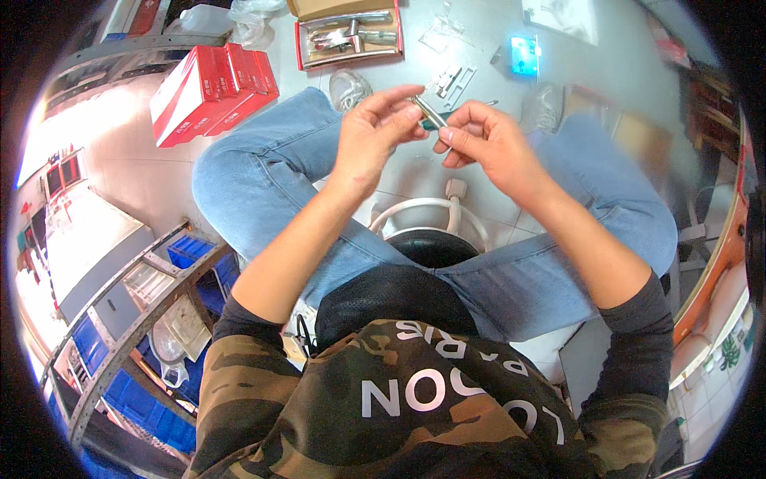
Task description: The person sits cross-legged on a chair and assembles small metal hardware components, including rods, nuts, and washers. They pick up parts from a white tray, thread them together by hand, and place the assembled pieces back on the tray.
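Both hands meet above the floor between my knees. A slim, shiny metal cylinder is held tilted between them. My left hand pinches its upper end with thumb and fingertips. My right hand grips the lower end between thumb and curled fingers. Just beyond, on the floor, lie flat silver metal fittings. A tool with a green part is mostly hidden behind the hands. Farther off, an open cardboard box holds chrome door handles.
Red and white boxes stand at the far left, near my left shoe. A clear plastic bag and a lit screen lie ahead. A metal rack with blue bins is at my left. Below the hands shows a white ring-shaped base.
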The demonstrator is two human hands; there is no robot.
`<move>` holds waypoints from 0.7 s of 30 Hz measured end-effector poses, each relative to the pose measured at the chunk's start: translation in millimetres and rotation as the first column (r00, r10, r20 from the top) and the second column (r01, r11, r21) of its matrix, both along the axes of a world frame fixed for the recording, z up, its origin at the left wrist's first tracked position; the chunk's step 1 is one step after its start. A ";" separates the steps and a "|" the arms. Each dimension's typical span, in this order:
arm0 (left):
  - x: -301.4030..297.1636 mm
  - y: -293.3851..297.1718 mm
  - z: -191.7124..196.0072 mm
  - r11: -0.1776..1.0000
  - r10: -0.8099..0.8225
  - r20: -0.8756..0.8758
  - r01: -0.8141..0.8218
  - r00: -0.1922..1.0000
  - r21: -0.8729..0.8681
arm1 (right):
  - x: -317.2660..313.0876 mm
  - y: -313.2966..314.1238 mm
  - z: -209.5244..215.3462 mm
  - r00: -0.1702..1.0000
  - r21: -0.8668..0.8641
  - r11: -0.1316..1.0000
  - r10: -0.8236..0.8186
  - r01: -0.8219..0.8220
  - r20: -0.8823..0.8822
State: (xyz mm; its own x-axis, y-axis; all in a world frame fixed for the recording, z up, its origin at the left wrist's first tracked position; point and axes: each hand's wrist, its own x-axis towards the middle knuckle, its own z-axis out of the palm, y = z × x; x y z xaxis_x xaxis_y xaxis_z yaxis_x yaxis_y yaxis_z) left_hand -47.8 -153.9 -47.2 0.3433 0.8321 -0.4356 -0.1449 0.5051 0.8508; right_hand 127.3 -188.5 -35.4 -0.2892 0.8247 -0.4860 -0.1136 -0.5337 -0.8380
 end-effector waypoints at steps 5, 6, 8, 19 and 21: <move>6.0 63.0 43.6 0.908 -0.235 -0.141 0.269 0.962 0.320 | 24.4 53.4 25.4 0.991 0.304 0.950 0.035 -0.074 0.133; 10.5 73.8 51.8 0.899 -0.240 -0.141 0.275 0.960 0.342 | 28.9 61.9 32.4 0.994 0.332 0.942 0.013 -0.050 0.113; 19.7 91.7 68.4 0.904 -0.224 -0.134 0.257 0.965 0.342 | 37.2 76.7 48.6 0.997 0.381 0.925 -0.025 -0.004 0.071; 63.9 122.3 92.8 0.939 -0.029 0.249 -0.059 0.968 0.339 | 28.8 108.4 88.1 0.869 0.300 0.824 -0.404 0.481 -0.284; 56.3 129.7 86.3 0.969 -0.015 0.234 -0.044 0.972 0.245 | 34.2 117.1 87.6 0.852 0.505 0.743 -0.523 0.439 0.029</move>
